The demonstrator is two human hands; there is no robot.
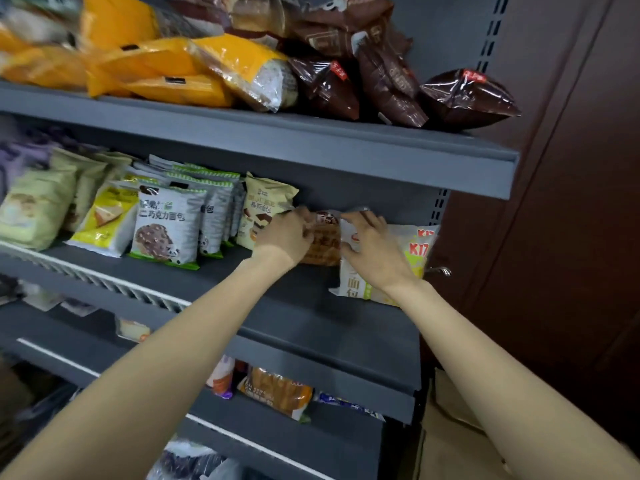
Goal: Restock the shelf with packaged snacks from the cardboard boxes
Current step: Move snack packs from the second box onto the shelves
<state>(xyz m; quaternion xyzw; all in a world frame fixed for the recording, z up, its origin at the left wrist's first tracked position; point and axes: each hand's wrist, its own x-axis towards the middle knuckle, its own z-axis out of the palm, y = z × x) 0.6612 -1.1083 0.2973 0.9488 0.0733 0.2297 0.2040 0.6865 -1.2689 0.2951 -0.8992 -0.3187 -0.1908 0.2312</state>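
Nearest to me, at the lower right, I see the flap of a cardboard box [450,431] standing beside the foot of the shelf unit. Below the middle shelf [311,306], which I take as my landmark, a lower tier carries an orange-brown packet [277,393] and a few smaller ones I cannot read.

Both forearms reach up over the front edge of the middle shelf. My left hand [285,235] curls its fingers [304,216] around the left edge of a brown snack packet [323,242], which stands upright toward the back of that shelf. My right hand [372,247] has its fingers [363,220] bent over the packet's right top corner and rests against a white packet [353,282] leaning just to the right. So the brown packet sits between the two hands, held from both sides. A white and yellow bag [420,247] stands at the right end of the shelf.

Further left along the same shelf stand a cream packet [265,202], grey panda-printed packets [166,226] and pale green bags [34,209].

On the shelf above lie yellow packets [156,67] and dark brown packets [467,98].
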